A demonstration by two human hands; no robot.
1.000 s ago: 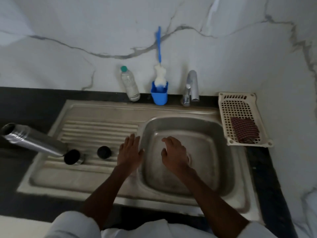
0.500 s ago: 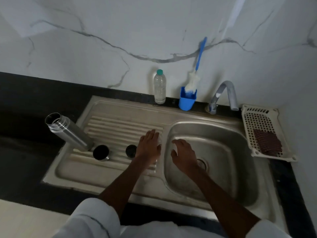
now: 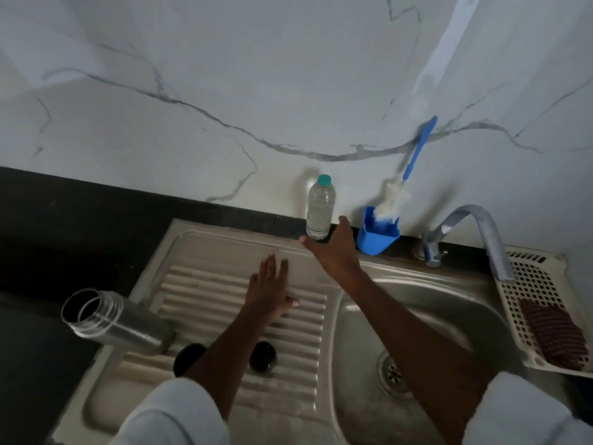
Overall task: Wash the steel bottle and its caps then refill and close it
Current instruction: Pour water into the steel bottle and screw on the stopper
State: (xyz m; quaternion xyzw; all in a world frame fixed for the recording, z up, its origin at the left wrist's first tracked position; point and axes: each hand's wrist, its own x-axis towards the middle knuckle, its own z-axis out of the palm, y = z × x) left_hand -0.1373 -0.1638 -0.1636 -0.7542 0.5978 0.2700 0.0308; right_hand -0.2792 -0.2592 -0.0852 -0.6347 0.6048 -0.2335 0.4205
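Observation:
The steel bottle (image 3: 128, 329) lies on its side at the left edge of the drainboard, its open mouth toward the black counter. Two dark caps sit on the ribbed drainboard: one cap (image 3: 187, 356) partly hidden by my left forearm, the other cap (image 3: 263, 356) just right of that arm. My left hand (image 3: 269, 290) hovers flat over the drainboard with straight fingers. My right hand (image 3: 333, 248) is stretched to the base of a clear plastic water bottle (image 3: 319, 207) with a teal lid, thumb and fingers spread on either side of it.
A blue holder (image 3: 377, 237) with a blue-handled bottle brush (image 3: 393, 199) stands right of the plastic bottle. The tap (image 3: 481, 232) arches over the sink basin (image 3: 449, 303). A cream basket (image 3: 519, 284) holding a dark scrubber (image 3: 552, 335) sits at the right.
My right hand has left the basin and reached up to the plastic bottle at the wall. My left hand moved up the drainboard. The view shifted left and closer.

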